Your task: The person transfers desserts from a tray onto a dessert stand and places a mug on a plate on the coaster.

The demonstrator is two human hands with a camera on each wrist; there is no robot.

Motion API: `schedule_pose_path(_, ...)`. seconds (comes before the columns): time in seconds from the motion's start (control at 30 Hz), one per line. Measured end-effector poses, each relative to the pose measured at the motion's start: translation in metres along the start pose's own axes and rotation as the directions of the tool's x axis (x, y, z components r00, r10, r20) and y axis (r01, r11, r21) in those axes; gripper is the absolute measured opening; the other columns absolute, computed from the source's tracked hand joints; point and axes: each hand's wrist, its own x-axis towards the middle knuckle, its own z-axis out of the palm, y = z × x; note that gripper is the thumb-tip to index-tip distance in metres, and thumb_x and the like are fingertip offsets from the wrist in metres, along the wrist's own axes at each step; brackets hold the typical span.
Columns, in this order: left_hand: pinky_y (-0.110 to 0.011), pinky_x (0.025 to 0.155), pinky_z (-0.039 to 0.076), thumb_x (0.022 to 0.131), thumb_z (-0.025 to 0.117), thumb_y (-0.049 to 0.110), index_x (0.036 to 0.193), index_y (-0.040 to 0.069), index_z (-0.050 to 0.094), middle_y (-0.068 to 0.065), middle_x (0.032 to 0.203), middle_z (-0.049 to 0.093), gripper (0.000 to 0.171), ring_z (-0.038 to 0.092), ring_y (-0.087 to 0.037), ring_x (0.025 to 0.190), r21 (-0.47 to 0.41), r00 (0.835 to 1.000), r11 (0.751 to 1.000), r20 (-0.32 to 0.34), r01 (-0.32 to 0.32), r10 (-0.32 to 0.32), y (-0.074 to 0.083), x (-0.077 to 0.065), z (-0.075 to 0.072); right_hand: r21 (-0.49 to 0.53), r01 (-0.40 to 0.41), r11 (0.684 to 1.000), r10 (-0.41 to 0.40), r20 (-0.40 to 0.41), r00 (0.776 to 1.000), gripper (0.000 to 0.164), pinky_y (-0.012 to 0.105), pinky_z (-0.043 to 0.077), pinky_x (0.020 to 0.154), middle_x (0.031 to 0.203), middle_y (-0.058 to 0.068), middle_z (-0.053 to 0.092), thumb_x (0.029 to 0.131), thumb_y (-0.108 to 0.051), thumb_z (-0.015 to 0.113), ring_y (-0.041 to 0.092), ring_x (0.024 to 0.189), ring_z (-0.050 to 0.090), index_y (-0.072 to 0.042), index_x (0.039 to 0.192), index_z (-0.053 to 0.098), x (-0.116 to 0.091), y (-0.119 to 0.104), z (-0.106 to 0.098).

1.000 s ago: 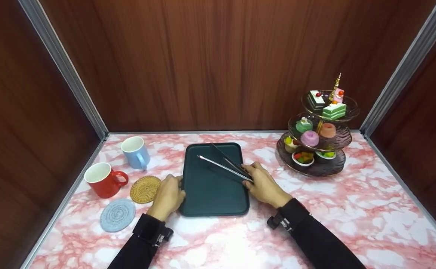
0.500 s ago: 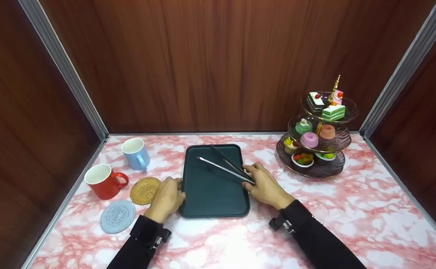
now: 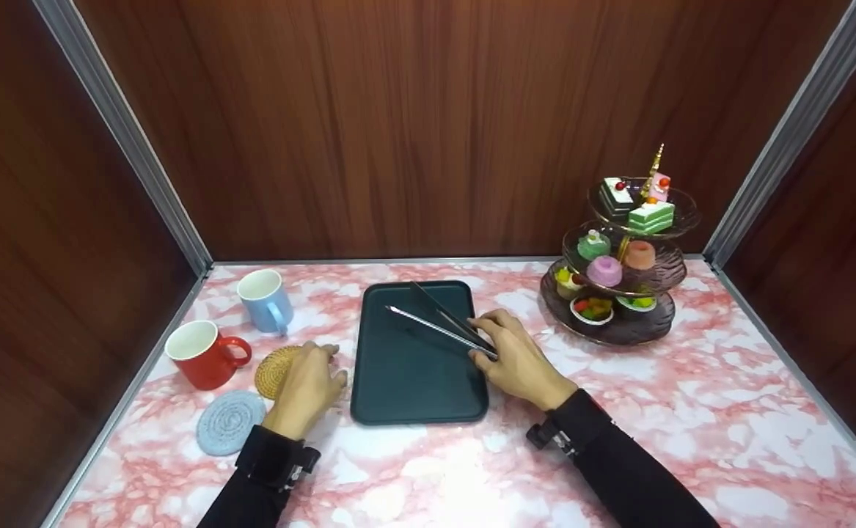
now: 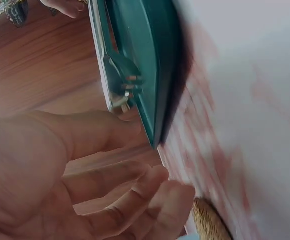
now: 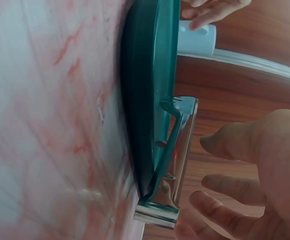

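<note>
A dark green rectangular tray (image 3: 413, 389) lies mid-table with metal tongs (image 3: 439, 331) slanting across it. Fork-like prongs form one tip of the tongs (image 5: 172, 160), and their bent end hangs over the tray's right rim. My right hand (image 3: 519, 363) is at that end; in the right wrist view its loosely bent fingers (image 5: 219, 207) stand apart from the metal. My left hand (image 3: 304, 385) hovers left of the tray, holding nothing, fingers relaxed. It partly covers a woven tan coaster (image 3: 272, 372). In the left wrist view a gap separates its fingers (image 4: 140, 195) from the tray corner.
A red mug (image 3: 204, 359) and a light blue mug (image 3: 260, 302) stand at the left. A grey-blue round coaster (image 3: 229, 424) lies before them. At the right rises a three-tier glass stand (image 3: 648, 334) with several small cakes. Wooden panels wall the table's back and sides.
My left hand has come away from the tray's left rim and shifted left over the woven coaster. The right hand has barely moved, and the tongs and tray stay in place.
</note>
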Motion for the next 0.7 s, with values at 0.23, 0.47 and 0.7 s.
schedule_pose_path(0.23, -0.048, 0.084, 0.040, 0.073, 0.070, 0.020, 0.099, 0.007, 0.068, -0.014, 0.096, 0.058, 0.029, 0.053, -0.035, 0.098, 0.092, 0.998, 0.996, -0.050, -0.021, 0.026, -0.019, -0.002, -0.008, -0.005, 0.033, 0.999, -0.033, -0.009, 0.999, 0.050, 0.031, 0.042, 0.096, 0.121, -0.002, 0.052, 0.079, -0.030, 0.067, 0.010, 0.114, 0.045, -0.016, 0.126, 0.056, 0.001, -0.006, -0.001)
schedule_pose_path(0.47, -0.049, 0.076, 0.041, 0.075, 0.067, 0.019, 0.093, 0.012, 0.067, -0.016, 0.099, 0.053, 0.019, 0.047, -0.037, 0.094, 0.102, 0.999, 0.994, -0.037, 0.035, -0.031, -0.033, -0.006, -0.013, -0.013, 0.052, 0.999, -0.051, 0.020, 0.998, 0.049, 0.032, 0.044, 0.096, 0.125, -0.003, 0.050, 0.080, -0.033, 0.066, 0.007, 0.113, 0.046, -0.021, 0.127, 0.055, -0.001, -0.012, 0.000)
schedule_pose_path(0.7, -0.059, 0.076, 0.043, 0.080, 0.064, 0.023, 0.115, 0.009, 0.062, -0.025, 0.119, 0.045, 0.038, 0.043, -0.045, 0.104, 0.107, 0.997, 0.992, -0.016, 0.073, -0.072, -0.041, -0.009, -0.015, -0.014, 0.065, 0.998, -0.064, 0.055, 0.996, 0.052, 0.034, 0.045, 0.096, 0.127, -0.005, 0.049, 0.082, -0.035, 0.064, 0.006, 0.114, 0.046, -0.027, 0.131, 0.051, 0.001, -0.023, 0.001)
